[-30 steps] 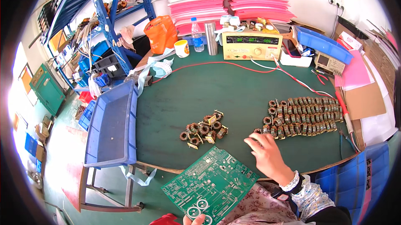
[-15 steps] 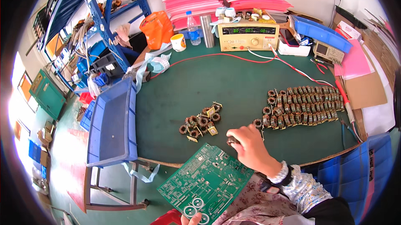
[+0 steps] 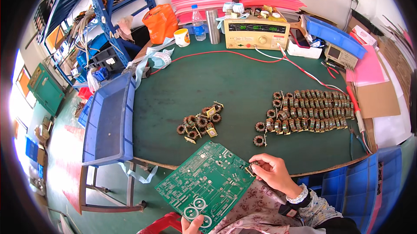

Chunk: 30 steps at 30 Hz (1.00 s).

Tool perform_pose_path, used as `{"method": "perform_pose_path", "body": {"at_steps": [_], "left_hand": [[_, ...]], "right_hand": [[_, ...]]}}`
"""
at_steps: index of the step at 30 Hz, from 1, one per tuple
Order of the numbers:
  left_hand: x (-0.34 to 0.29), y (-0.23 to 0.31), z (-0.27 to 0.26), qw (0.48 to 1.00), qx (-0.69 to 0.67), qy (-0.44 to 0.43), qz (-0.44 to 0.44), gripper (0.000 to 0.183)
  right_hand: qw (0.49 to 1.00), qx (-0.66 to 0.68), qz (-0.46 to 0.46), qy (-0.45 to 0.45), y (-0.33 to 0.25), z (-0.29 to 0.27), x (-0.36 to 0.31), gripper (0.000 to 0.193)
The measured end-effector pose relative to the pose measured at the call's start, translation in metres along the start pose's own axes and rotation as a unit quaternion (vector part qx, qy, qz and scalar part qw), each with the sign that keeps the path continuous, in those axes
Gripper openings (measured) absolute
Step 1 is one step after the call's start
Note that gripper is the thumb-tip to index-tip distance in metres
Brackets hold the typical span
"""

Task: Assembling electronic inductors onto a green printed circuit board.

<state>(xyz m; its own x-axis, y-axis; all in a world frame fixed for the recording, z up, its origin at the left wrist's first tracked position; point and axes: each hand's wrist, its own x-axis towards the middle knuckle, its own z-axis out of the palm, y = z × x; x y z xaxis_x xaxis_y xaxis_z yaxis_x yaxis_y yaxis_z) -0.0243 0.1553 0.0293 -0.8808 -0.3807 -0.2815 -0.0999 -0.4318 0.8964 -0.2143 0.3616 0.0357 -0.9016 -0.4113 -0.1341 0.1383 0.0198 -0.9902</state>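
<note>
The left hand (image 3: 192, 224) grips a green circuit board (image 3: 204, 186) by its near corner; the right hand (image 3: 273, 173) pinches a coil (image 3: 253, 164) at its right edge. This looks like fitting; the next move calls for careful alignment. Beyond, a coil pile (image 3: 201, 121) lies on the surface (image 3: 182, 86).

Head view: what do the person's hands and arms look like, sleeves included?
Right hand: bare; white frilled cuff, black wristband, pale patterned sleeve, black fabric farther up. Left hand: bare; only part shows at the lower edge, its sleeve out of view.
</note>
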Motion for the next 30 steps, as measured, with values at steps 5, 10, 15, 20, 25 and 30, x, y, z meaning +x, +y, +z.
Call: {"method": "perform_pose_path", "body": {"at_steps": [5, 10, 15, 20, 25, 30], "left_hand": [[-0.002, -0.001, 0.004, 1.000, -0.008, 0.000, 0.000, 0.027], [0.000, -0.004, 0.000, 1.000, -0.015, -0.011, -0.007, 0.031], [0.002, -0.003, -0.001, 1.000, -0.011, -0.019, -0.017, 0.034], [0.004, -0.003, 0.003, 0.999, -0.027, -0.027, -0.023, 0.038], [0.007, 0.000, 0.003, 0.999, -0.014, -0.036, -0.019, 0.031], [0.000, -0.002, -0.008, 0.999, 0.014, -0.032, -0.001, 0.025]], "right_hand": [[0.983, -0.153, -0.100, 0.022, -0.005, 0.002, 0.001, 0.013], [0.918, -0.329, -0.219, 0.042, -0.009, 0.020, -0.002, 0.020], [0.922, -0.329, -0.201, -0.020, -0.009, 0.015, 0.003, 0.031], [0.934, -0.307, -0.166, -0.077, -0.012, 0.005, 0.001, 0.037], [0.916, -0.296, -0.268, -0.053, -0.003, 0.001, -0.001, 0.038], [0.906, -0.289, -0.253, 0.176, -0.026, -0.018, 0.006, 0.042]]}}
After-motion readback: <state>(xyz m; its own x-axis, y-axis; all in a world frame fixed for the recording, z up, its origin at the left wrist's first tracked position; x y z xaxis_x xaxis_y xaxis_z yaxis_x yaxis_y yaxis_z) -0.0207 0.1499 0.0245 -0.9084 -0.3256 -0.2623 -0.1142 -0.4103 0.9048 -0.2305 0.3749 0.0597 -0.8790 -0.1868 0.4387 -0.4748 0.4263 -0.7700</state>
